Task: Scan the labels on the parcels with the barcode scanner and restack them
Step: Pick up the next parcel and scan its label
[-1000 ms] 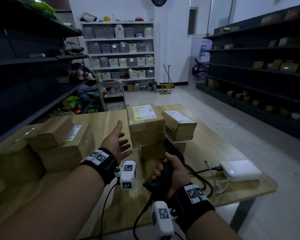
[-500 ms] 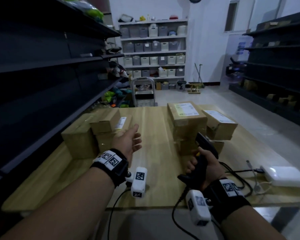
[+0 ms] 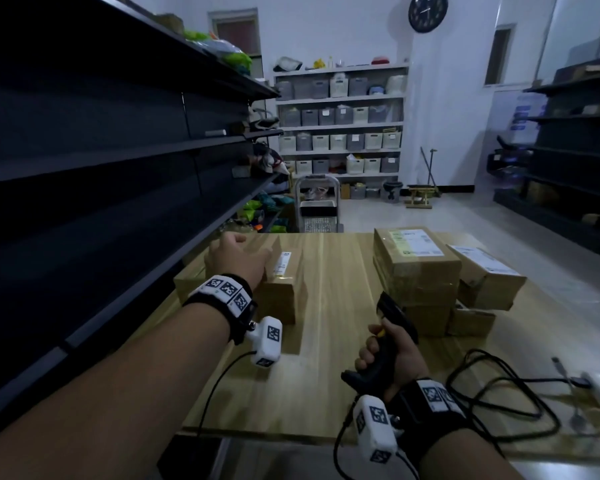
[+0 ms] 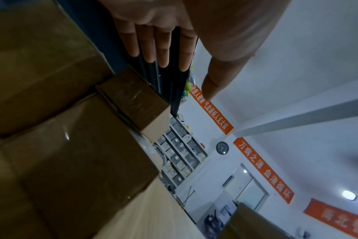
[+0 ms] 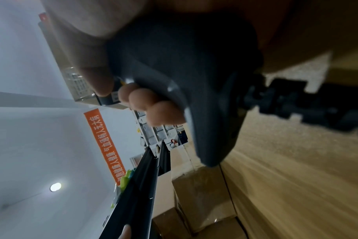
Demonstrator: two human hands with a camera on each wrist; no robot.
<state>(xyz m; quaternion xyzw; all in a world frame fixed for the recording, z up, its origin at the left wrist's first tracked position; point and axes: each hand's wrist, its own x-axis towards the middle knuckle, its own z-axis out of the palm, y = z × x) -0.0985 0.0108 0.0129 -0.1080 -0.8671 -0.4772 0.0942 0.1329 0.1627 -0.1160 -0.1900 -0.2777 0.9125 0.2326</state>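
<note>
We judge the work partly done — our left hand (image 3: 238, 258), fingers straight, reaches over the left parcels (image 3: 280, 289), while our right hand (image 3: 392, 356) grips the barcode scanner (image 3: 383, 344) just before the unsorted stack (image 3: 417, 268) — scanning remains.

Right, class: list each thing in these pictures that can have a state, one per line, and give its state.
left hand: fingers straight, over the left parcels, gripping nothing.
right hand: gripping the barcode scanner.
barcode scanner: upright, head aimed at the right stack.
small left parcel: stacked on another, label up.
top right parcel: stacked, label up.
clock: hanging on the wall.
</note>
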